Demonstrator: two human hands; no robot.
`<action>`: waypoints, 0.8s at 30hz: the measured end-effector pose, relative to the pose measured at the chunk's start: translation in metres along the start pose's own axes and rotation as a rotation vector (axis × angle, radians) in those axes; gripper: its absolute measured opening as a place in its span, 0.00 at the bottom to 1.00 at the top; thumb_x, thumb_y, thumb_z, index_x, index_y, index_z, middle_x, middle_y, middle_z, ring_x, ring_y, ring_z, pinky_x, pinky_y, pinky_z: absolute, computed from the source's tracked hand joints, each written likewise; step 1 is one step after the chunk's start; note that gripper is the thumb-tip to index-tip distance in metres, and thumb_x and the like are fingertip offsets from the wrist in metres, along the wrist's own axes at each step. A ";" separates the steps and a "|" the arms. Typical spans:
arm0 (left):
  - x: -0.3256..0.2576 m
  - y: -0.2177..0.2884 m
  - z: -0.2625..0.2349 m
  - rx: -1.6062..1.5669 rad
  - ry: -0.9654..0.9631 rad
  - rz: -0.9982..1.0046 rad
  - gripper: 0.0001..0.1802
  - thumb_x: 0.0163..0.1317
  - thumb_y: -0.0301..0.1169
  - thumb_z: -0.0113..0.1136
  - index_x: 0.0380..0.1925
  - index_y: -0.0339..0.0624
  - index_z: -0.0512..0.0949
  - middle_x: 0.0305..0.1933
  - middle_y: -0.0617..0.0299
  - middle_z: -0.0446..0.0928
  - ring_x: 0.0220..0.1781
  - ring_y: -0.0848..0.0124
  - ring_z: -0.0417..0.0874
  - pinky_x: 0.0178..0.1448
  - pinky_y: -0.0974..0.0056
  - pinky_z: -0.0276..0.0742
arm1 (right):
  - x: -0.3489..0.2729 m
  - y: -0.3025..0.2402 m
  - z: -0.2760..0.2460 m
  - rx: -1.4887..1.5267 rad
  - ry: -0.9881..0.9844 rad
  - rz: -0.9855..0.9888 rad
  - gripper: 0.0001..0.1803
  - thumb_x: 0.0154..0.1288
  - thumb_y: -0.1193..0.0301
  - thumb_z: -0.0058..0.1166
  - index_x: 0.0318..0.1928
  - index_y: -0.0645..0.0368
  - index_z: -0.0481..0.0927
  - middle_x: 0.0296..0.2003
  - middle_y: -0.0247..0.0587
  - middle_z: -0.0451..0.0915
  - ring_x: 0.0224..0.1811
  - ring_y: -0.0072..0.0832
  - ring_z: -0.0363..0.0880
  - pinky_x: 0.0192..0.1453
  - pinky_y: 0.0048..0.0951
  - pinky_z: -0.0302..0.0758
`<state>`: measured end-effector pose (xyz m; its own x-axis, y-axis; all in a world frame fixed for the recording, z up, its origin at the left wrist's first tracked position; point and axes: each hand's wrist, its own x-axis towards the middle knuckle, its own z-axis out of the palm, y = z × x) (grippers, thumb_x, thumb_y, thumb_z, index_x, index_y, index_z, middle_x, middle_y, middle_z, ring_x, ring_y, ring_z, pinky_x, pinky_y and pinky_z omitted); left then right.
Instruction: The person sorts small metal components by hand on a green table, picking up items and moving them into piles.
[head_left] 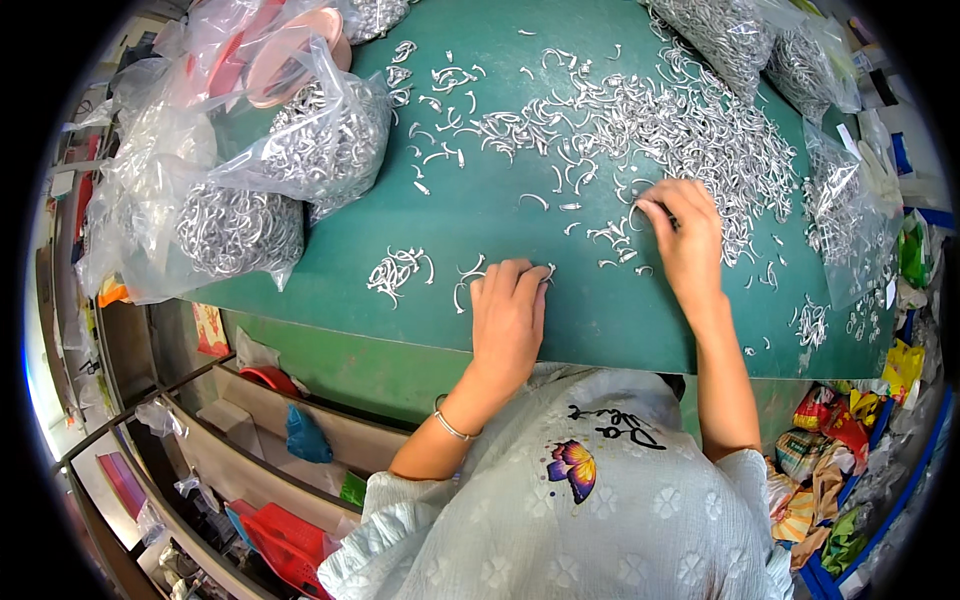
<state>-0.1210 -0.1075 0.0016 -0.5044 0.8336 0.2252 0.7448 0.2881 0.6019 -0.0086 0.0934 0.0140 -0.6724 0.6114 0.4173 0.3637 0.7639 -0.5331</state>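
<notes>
Small curved silver metal pieces lie in a broad heap on the green tabletop. At the near edge of that heap, my right hand pinches one curved metal piece between thumb and forefinger. My left hand rests lower on the table with its fingers curled down. The end of a metal piece shows at its fingertips; the rest is hidden under the fingers. A few more pieces lie just left of this hand, and a small separate cluster sits farther left.
Clear plastic bags filled with the same pieces stand at the left and at the far right. Another open bag lies along the right edge. Below the table are a shelf with a red basket and a pile of colourful wrappers.
</notes>
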 end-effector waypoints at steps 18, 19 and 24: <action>-0.001 0.009 -0.011 0.098 -0.003 -0.015 0.24 0.52 0.26 0.69 0.51 0.43 0.76 0.53 0.54 0.71 0.55 0.56 0.71 0.57 0.55 0.62 | 0.016 -0.051 0.071 -0.119 -0.184 -0.242 0.08 0.54 0.71 0.63 0.33 0.60 0.78 0.35 0.40 0.73 0.43 0.37 0.70 0.45 0.37 0.65; -0.002 0.005 -0.010 0.103 0.012 -0.026 0.23 0.51 0.26 0.70 0.50 0.43 0.76 0.53 0.55 0.71 0.55 0.57 0.71 0.57 0.55 0.61 | 0.012 -0.052 0.064 -0.129 -0.195 -0.256 0.08 0.54 0.72 0.62 0.32 0.59 0.77 0.34 0.40 0.73 0.43 0.37 0.70 0.45 0.37 0.64; -0.008 -0.009 -0.015 -0.011 0.046 -0.113 0.21 0.50 0.26 0.70 0.46 0.44 0.77 0.51 0.56 0.71 0.54 0.57 0.70 0.55 0.56 0.61 | -0.015 -0.056 0.026 0.013 -0.308 -0.112 0.06 0.56 0.74 0.60 0.32 0.58 0.76 0.33 0.40 0.72 0.40 0.37 0.69 0.44 0.38 0.63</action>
<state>-0.1305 -0.1243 0.0057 -0.6047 0.7733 0.1906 0.6775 0.3736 0.6336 -0.0352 0.0363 0.0186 -0.8721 0.4306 0.2326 0.2692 0.8190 -0.5067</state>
